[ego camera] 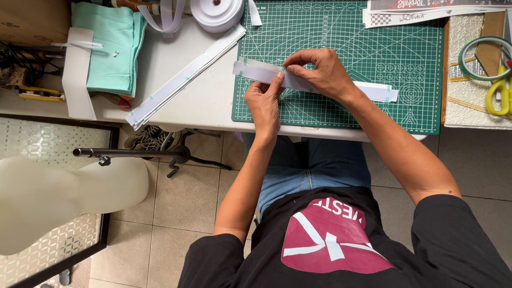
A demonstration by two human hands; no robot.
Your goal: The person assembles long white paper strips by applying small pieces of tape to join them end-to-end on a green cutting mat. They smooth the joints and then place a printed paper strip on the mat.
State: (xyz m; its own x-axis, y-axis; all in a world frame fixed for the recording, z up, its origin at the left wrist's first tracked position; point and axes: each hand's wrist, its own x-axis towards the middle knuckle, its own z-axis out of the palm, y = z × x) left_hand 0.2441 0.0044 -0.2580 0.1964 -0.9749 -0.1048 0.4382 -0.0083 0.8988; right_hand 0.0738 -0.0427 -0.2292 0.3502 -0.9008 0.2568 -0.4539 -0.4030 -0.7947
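Observation:
A long white strip (256, 71) with small green tape marks lies across a green cutting mat (373, 53) on a white table. My left hand (263, 101) pinches the strip from its near edge, thumb and fingers on it. My right hand (320, 72) presses down on the strip from above, just right of the left hand. The strip's right end (383, 93) sticks out past my right wrist.
More long white strips (181, 80) lie diagonally left of the mat. A white tape roll (216, 13), folded mint cloth (109, 48), yellow-handled scissors (498, 93) and a green ring (482, 58) sit around. A white mannequin form (58, 202) on a stand is at lower left.

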